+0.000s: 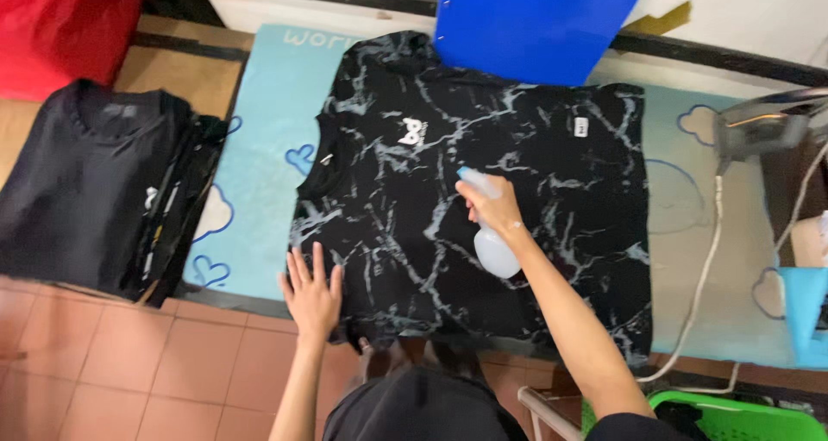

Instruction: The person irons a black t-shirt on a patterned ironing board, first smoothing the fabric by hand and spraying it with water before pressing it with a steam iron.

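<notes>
A black T-shirt with a pale marble pattern (535,148) lies spread flat on a light blue padded board (259,131). My right hand (493,205) grips a small clear spray bottle (493,250) above the middle of the shirt, its nozzle pointing up and left. My left hand (311,291) lies flat with fingers spread on the shirt's lower left sleeve, near the board's front edge.
A pile of folded black garments (86,182) sits left of the board. A blue folder (530,23) rests at the shirt's top edge. An iron (768,122) with a white cord (703,277) stands at right. A green basket (733,417) is at lower right. Red fabric (60,23) lies top left.
</notes>
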